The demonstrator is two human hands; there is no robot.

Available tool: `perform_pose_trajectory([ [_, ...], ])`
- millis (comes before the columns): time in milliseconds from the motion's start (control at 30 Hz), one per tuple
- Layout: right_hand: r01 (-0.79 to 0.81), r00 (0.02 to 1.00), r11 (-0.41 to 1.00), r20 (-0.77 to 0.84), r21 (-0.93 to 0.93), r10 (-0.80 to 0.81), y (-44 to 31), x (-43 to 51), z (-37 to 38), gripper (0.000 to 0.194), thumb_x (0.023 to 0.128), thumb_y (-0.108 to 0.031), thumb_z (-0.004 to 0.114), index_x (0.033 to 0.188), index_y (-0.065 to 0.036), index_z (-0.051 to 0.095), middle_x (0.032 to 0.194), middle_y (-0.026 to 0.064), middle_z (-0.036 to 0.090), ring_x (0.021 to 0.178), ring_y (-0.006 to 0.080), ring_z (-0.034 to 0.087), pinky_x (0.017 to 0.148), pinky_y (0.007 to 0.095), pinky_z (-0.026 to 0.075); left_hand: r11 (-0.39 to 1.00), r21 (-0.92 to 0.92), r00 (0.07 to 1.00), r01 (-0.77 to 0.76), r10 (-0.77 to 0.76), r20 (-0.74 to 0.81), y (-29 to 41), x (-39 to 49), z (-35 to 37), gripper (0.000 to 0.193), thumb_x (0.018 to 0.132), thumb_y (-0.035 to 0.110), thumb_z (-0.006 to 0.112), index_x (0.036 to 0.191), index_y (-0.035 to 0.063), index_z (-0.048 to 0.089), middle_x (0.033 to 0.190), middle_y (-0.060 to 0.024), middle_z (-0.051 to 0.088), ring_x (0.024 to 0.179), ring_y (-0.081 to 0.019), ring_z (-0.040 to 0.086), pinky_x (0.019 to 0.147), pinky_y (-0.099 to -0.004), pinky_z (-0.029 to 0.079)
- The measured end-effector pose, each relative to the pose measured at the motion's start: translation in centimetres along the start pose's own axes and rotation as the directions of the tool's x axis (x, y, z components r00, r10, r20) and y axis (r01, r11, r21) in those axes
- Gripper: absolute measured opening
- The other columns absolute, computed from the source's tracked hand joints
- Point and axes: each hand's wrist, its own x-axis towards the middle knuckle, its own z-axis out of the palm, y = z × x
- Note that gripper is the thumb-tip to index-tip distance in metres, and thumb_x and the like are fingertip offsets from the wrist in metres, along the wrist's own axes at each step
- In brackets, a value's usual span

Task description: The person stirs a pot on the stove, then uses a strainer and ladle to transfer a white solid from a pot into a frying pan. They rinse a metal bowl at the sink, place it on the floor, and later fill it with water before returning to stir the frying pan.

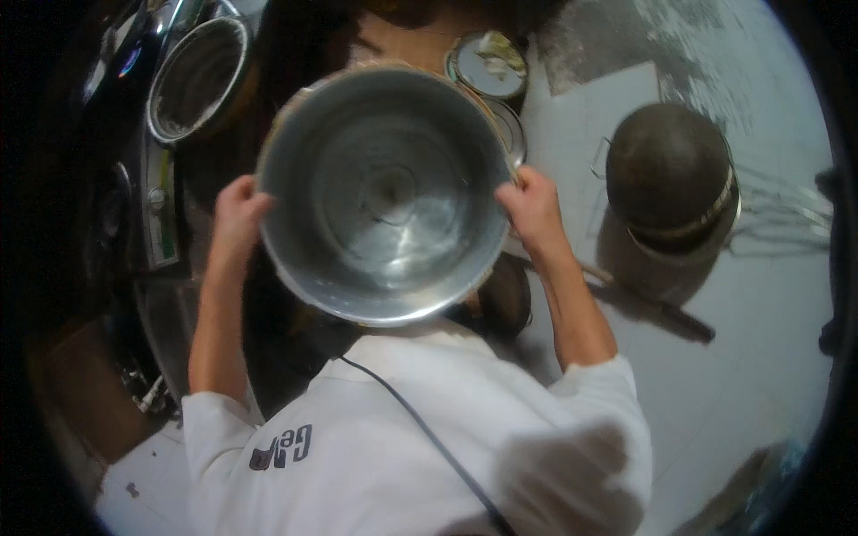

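Note:
A large round aluminium pot [395,194] is held up in front of my chest, its open mouth turned toward the camera. Its inside shows a shiny bottom with ring marks and no contents that I can make out. My left hand [242,209] grips the rim side at picture left, thumb over the edge. At the opposite side my right hand [533,204] has hold of the rim, thumb likewise inward. The fingers of both hands are mostly hidden behind the pot wall.
Upper left stands another round metal vessel [196,80]. Past the pot is a round container [491,65] with pale green scraps on top. A dark blackened pot [670,171] rests on the light tiled floor [737,375], near a long-handled tool [684,321]. A cable [429,429] crosses my white shirt.

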Motion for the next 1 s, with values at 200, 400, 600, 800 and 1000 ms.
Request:
perform_pose_trajectory([
  [200, -0.177, 0.983, 0.970, -0.073, -0.168, 0.167, 7.8, 0.7, 1.1, 0.023, 0.074, -0.011, 0.063, 0.067, -0.001, 0.043, 0.059, 0.0032, 0.041, 0.059, 0.0109, 0.039, 0.053, 0.0324, 0.038, 0.996, 0.092, 0.997, -0.003, -0.005, 0.082, -6.0, 4.4, 5.1, 0.005, 0.078, 0.003, 0.058, 0.078, 0.0037, 0.054, 0.070, 0.0031, 0.047, 0.062, -0.0108, 0.044, 0.058, -0.0288, 0.040],
  [400, -0.195, 0.980, 0.961, -0.061, -0.193, 0.187, 14.6, 1.8, 2.1, 0.022, 0.075, -0.012, 0.063, 0.069, -0.001, 0.046, 0.061, 0.0054, 0.046, 0.061, 0.0130, 0.042, 0.055, 0.0347, 0.041, 0.937, 0.344, 0.992, 0.065, -0.097, 0.078, -8.5, 6.1, 8.3, 0.009, 0.079, 0.005, 0.057, 0.077, 0.0016, 0.050, 0.070, -0.0011, 0.046, 0.064, -0.0130, 0.045, 0.060, -0.0310, 0.040],
  [600, -0.319, 0.947, 0.936, -0.011, -0.151, 0.321, 17.8, 2.2, 3.8, 0.014, 0.076, -0.009, 0.062, 0.075, 0.001, 0.053, 0.063, 0.0011, 0.049, 0.063, 0.0110, 0.046, 0.058, 0.0307, 0.041, 0.916, 0.389, 0.990, 0.093, -0.128, 0.066, -11.4, 7.2, 9.2, 0.013, 0.076, 0.008, 0.059, 0.076, 0.0013, 0.047, 0.069, -0.0019, 0.043, 0.064, -0.0150, 0.043, 0.062, -0.0319, 0.040],
  [800, -0.325, 0.941, 0.930, 0.035, -0.174, 0.336, 18.6, 2.2, 5.8, 0.015, 0.076, -0.013, 0.064, 0.079, 0.001, 0.060, 0.073, 0.0135, 0.059, 0.069, 0.0232, 0.057, 0.064, 0.0385, 0.046, 0.885, 0.451, 0.989, 0.115, -0.143, 0.027, -15.2, 8.1, 8.3, 0.008, 0.074, 0.006, 0.060, 0.076, -0.0013, 0.056, 0.068, -0.0082, 0.056, 0.064, -0.0163, 0.051, 0.062, -0.0326, 0.044],
  [1000, -0.343, 0.930, 0.917, 0.064, -0.206, 0.362, 18.7, 1.9, 7.2, 0.018, 0.075, -0.014, 0.065, 0.085, 0.001, 0.064, 0.079, 0.0190, 0.065, 0.073, 0.0308, 0.063, 0.067, 0.0416, 0.049, 0.905, 0.386, 0.978, 0.180, -0.207, 0.029, -17.6, 8.6, 7.3, 0.011, 0.076, 0.006, 0.060, 0.082, -0.0032, 0.059, 0.071, -0.0089, 0.059, 0.066, -0.0163, 0.054, 0.064, -0.0328, 0.046],
])
